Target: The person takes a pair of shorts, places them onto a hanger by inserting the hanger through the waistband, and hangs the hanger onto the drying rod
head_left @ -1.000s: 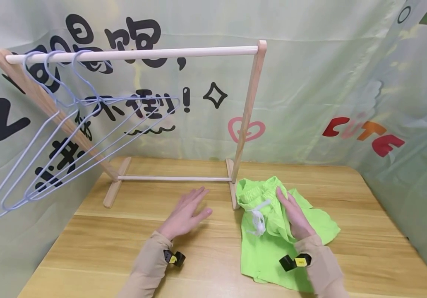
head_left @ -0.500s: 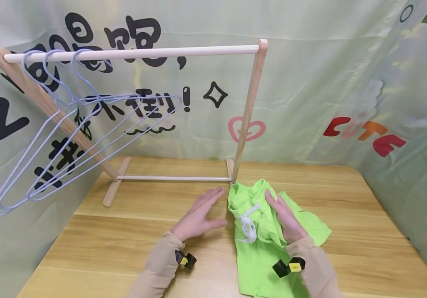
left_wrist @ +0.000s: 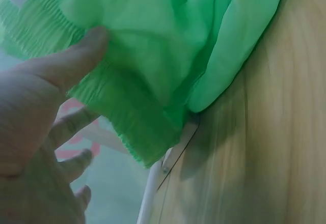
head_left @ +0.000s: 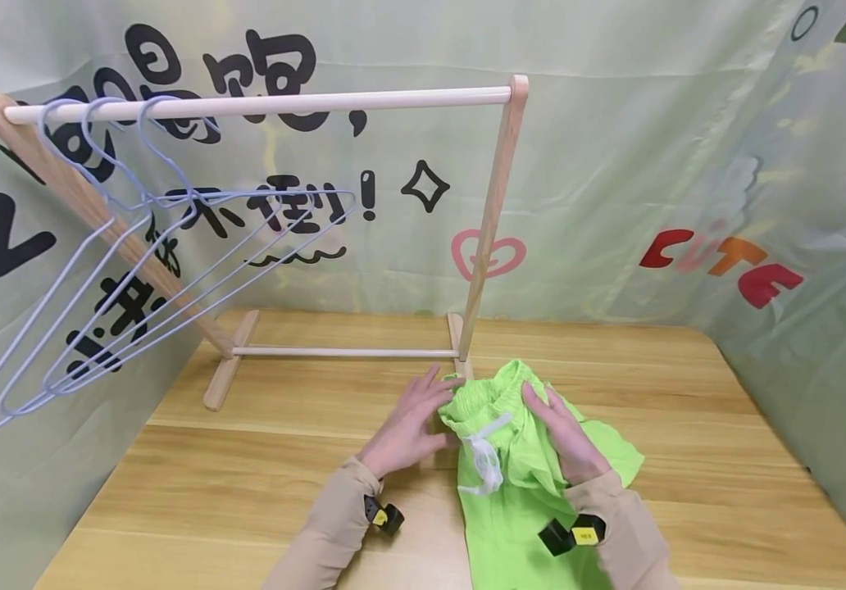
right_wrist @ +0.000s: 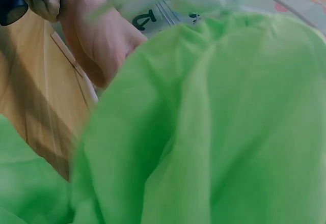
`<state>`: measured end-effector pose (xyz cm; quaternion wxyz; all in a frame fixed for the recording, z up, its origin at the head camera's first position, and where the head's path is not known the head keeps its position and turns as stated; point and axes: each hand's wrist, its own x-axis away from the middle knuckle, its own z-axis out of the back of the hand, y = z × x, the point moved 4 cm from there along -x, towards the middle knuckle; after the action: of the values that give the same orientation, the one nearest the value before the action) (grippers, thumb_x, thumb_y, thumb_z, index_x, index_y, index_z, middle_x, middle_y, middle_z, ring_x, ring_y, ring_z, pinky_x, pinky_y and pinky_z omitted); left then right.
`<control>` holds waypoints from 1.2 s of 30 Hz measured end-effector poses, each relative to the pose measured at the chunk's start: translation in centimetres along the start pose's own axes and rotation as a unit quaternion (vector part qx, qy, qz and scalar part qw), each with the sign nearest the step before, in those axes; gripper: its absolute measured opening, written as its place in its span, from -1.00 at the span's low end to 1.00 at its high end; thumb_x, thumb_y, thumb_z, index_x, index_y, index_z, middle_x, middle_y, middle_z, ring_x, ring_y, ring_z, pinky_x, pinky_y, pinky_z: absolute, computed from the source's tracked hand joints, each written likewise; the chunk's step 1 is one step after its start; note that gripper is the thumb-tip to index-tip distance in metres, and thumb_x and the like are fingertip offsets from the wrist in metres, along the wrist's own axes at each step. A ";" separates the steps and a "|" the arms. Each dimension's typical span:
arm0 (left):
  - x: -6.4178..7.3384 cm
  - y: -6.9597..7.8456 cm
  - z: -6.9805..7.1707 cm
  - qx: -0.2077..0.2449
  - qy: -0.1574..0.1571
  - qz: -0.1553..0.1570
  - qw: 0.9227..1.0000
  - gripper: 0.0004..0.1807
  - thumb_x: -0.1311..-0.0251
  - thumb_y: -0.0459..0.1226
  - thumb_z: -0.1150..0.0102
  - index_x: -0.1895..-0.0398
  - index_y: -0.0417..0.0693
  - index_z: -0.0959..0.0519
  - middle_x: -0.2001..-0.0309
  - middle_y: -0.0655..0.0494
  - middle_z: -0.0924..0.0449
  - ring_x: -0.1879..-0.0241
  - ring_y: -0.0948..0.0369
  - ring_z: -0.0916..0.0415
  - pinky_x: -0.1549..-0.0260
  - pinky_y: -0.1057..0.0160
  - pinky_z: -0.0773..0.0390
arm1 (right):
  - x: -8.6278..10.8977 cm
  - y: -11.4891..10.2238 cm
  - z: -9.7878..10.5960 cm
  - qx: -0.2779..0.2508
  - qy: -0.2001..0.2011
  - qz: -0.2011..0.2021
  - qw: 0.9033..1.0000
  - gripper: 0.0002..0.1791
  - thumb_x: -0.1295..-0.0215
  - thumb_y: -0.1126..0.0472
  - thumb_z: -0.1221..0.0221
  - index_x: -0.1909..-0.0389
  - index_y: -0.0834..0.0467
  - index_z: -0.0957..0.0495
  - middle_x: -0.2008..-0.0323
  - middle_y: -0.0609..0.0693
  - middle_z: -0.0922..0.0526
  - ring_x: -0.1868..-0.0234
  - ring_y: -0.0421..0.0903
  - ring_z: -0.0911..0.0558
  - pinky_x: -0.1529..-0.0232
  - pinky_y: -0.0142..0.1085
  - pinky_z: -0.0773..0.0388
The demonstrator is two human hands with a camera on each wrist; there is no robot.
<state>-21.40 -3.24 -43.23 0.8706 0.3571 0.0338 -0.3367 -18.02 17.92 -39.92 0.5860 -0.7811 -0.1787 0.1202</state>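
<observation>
Lime-green shorts (head_left: 504, 524) with a gathered elastic waistband and a white drawstring (head_left: 485, 460) lie at the front of the table, their waist end raised. My right hand (head_left: 565, 436) grips the right side of the waist, with fabric bunched beside it. At the waistband's left edge is my left hand (head_left: 410, 428), its fingers spread. In the left wrist view, the left thumb (left_wrist: 91, 46) overlaps the front of the green cloth while the other fingers extend behind the waistband. Green fabric (right_wrist: 219, 122) fills most of the right wrist view and hides the right hand there.
A wooden clothes rack (head_left: 495, 197) stands behind the shorts, its right foot close to the waistband. Three light-blue wire hangers (head_left: 150, 205) hang at the left of its top rail (head_left: 334, 102). A printed curtain (head_left: 600, 164) surrounds the wooden table (head_left: 718, 459).
The right hand has drawn the shorts slightly left and nearer the body. My left hand has moved right from bare tabletop to the waistband's edge. The hangers sway slightly.
</observation>
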 end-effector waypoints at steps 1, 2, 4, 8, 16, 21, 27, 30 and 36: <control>0.0 0.0 0.1 -0.001 0.007 0.002 1.000 -0.49 -0.13 -0.20 -0.41 -0.16 -0.12 -0.55 -0.49 -0.01 -0.33 -0.62 -0.11 0.08 -0.56 -0.28 0.16 | 0.0 -0.1 0.0 -0.010 0.003 0.011 1.000 -0.75 -0.63 -0.07 0.18 -0.13 -0.18 -0.38 0.12 -0.28 -0.70 0.12 -0.34 -0.71 0.01 -0.41 -0.68; 0.1 -0.1 0.3 -0.006 0.014 0.002 1.000 -0.56 -0.17 -0.18 -0.37 -0.11 -0.10 -0.58 -0.44 -0.02 -0.40 -0.60 -0.11 0.03 -0.56 -0.29 0.15 | -0.1 -0.2 -0.1 -0.018 0.007 0.023 1.000 -0.76 -0.63 -0.06 0.18 -0.12 -0.16 -0.39 0.14 -0.28 -0.70 0.15 -0.35 -0.72 0.04 -0.42 -0.69; 0.1 -0.2 0.6 -0.017 0.027 0.006 0.999 -0.61 -0.23 -0.14 -0.32 -0.09 -0.06 -0.60 -0.37 -0.01 -0.49 -0.58 -0.09 -0.05 -0.55 -0.31 0.14 | -0.2 -0.4 -0.1 -0.035 0.020 0.036 0.999 -0.74 -0.63 -0.07 0.18 -0.11 -0.10 -0.38 0.20 -0.22 -0.72 0.22 -0.28 -0.75 0.12 -0.36 -0.73; 0.4 -0.5 1.3 -0.039 0.062 0.011 0.997 -0.65 -0.30 -0.12 -0.24 -0.07 -0.06 -0.58 -0.31 -0.09 -0.55 -0.50 -0.10 -0.25 -0.54 -0.32 0.08 | -0.6 -0.5 0.6 0.016 0.136 0.020 0.990 -0.65 -0.58 -0.18 0.13 -0.15 -0.08 -0.35 0.07 -0.26 -0.62 0.05 -0.31 -0.65 -0.09 -0.42 -0.62; 0.6 -0.8 3.4 -0.016 0.159 0.012 0.987 -0.71 -0.44 -0.18 -0.09 -0.10 -0.12 -0.53 -0.09 -0.10 -0.68 -0.19 -0.07 -0.59 -0.52 -0.19 -0.14 | -0.5 -0.7 1.8 0.079 0.284 -0.019 0.955 -0.13 -0.50 -0.21 0.02 -0.59 0.14 0.11 -0.64 0.02 0.30 -0.65 0.06 0.28 -0.62 0.14 0.37; 0.9 -0.7 4.4 0.019 0.178 0.020 0.984 -0.71 -0.45 -0.20 -0.09 -0.16 -0.05 -0.47 -0.10 -0.06 -0.69 -0.18 -0.09 -0.60 -0.25 -0.18 -0.52 | -0.9 -1.3 1.8 0.046 0.243 0.059 0.967 -0.69 -0.55 0.12 0.00 -0.23 0.00 -0.38 -0.19 -0.12 -0.51 -0.26 -0.18 -0.49 -0.38 -0.30 -0.37; 1.1 -0.2 5.5 0.043 0.202 0.018 0.978 -0.74 -0.43 -0.26 -0.12 -0.12 -0.06 -0.49 -0.06 -0.05 -0.71 -0.07 -0.06 -0.67 -0.19 -0.13 -0.58 | -1.2 -1.8 1.4 0.043 0.185 0.117 0.975 -0.74 -0.46 0.40 0.08 0.26 -0.07 -0.33 0.21 -0.24 -0.42 0.25 -0.35 -0.52 0.17 -0.52 -0.54; 1.1 0.0 6.0 0.062 0.223 0.021 0.973 -0.78 -0.42 -0.28 -0.13 -0.07 -0.08 -0.54 -0.02 -0.04 -0.72 -0.02 0.02 -0.68 -0.20 -0.06 -0.59 | -1.3 -1.9 1.3 0.077 0.192 0.122 0.971 -0.69 -0.35 0.49 0.07 0.35 -0.03 -0.21 0.22 -0.16 -0.22 0.22 -0.28 -0.35 0.22 -0.52 -0.42; 1.4 0.7 7.1 0.075 0.260 0.018 0.963 -0.80 -0.37 -0.32 -0.19 -0.01 -0.14 -0.59 0.02 -0.04 -0.75 -0.06 0.04 -0.68 -0.24 -0.03 -0.56 | -1.4 -1.7 0.9 0.108 0.090 0.176 0.974 -0.61 -0.26 0.62 0.11 0.18 0.04 -0.23 0.21 -0.16 -0.32 0.26 -0.33 -0.43 0.27 -0.53 -0.52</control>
<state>-21.18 -8.27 -37.98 0.8085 0.4973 0.2269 -0.2182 -19.90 18.55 -38.60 0.6504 -0.7399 0.0293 0.1692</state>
